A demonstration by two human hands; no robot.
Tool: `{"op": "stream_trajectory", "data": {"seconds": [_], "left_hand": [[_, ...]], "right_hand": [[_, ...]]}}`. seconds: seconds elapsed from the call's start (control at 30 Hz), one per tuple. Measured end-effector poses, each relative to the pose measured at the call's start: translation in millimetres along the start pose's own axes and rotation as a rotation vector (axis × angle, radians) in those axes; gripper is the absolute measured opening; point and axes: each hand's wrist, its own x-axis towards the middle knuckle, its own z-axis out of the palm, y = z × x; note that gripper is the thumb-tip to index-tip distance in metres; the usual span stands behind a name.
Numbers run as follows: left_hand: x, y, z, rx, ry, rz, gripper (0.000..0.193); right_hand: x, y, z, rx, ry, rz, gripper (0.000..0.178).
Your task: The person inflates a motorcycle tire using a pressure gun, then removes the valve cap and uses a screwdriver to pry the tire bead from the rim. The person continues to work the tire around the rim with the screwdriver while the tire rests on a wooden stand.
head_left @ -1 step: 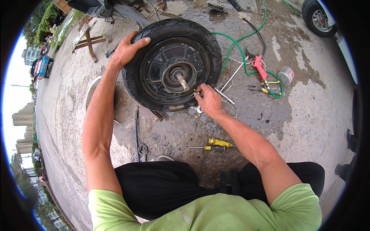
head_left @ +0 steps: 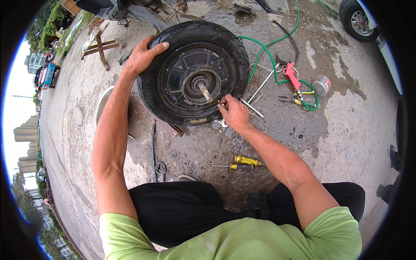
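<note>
Wheel: blk hub wheel (head_left: 182, 69), upper ctr of view, ahead of wearer; face turned up twd wearer; what bears it mostly hidden below.
Tyre: blk tyre (head_left: 148, 93) seated round rim, chunky tread at outer edge.
Axle: bare axle (head_left: 205, 92) sticks out of hub ctr, twd wearer, a bit to R.
L hand: L hand (head_left: 143, 56) gripping tyre at upper L; thumb over sidewall, fingers round tread side, tips hidden.
R hand: R hand (head_left: 235, 113) at lower R of wheel, fingers curled in a pinch on small thing (head_left: 222, 105) by rim; kind too small to tell.
Spanner: silvery end of spanner (head_left: 222, 123) just below R hand, partly hidden.
Cross wrench: silver wrench (head_left: 262, 86) on wet ground (head_left: 277, 125), R of wheel.
Air: red air gun (head_left: 292, 76) on grn hose (head_left: 268, 51), farther R.
Pliers: yel/blk pliers (head_left: 293, 101) near gun.
Tub: clear tub (head_left: 321, 85), R of gun.
Drivers: two screwdrivers (head_left: 242, 166), yel & dk/yel handles, side by side, ahead of knees.
Bar: blk bar (head_left: 154, 149) below wheel, L of ctr.
</note>
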Motion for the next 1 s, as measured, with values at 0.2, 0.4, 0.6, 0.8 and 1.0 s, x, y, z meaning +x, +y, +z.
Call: {"op": "stream_trajectory", "data": {"seconds": [0.2,0.4,0.6,0.8,1.0], "left_hand": [[0.1,2.1,1.0,0.016,0.000,-0.003,0.097],[0.8,2.5,0.5,-0.001,-0.005,-0.006,0.097],[0.6,1.9,-0.9,0.001,-0.014,0.017,0.096],[-0.5,2.3,-0.6,0.002,-0.016,-0.001,0.097],[-1.5,6.4,0.3,0.002,-0.018,-0.009,0.086]], "right_hand": [[1.7,0.7,3.9,0.134,-0.011,0.104,0.029],[1.7,0.5,10.4,0.303,0.047,0.168,0.026],[0.3,4.2,11.6,0.234,0.081,0.037,0.023],[-1.0,2.7,12.0,0.258,0.107,0.070,0.026],[-0.4,8.9,13.8,0.350,0.120,0.174,0.027]]}}
